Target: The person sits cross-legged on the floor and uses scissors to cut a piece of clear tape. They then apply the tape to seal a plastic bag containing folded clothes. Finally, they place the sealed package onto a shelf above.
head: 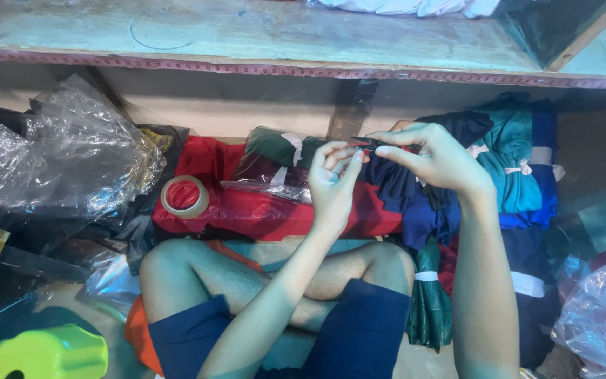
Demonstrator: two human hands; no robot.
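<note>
tape roll [184,196] lying on red cloth [261,210] at 9 o'clock | crumpled clear plastic [64,158] sitting at 10 | teal bundle [510,158] resting at 3 | yellow-green stool [43,353] showing at 7

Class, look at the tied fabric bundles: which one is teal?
The teal folded fabric bundle at the right, tied with a white strip; its neighbours are dark green, navy and blue.

Worn pale wooden table [247,31] ran across top of frame, pink measuring tape [177,64] along its front edge. Dark wooden leg [348,105] stood centre, shadowed space beneath. Dusty floor [71,295] at lower left. Dim warm light.
</note>
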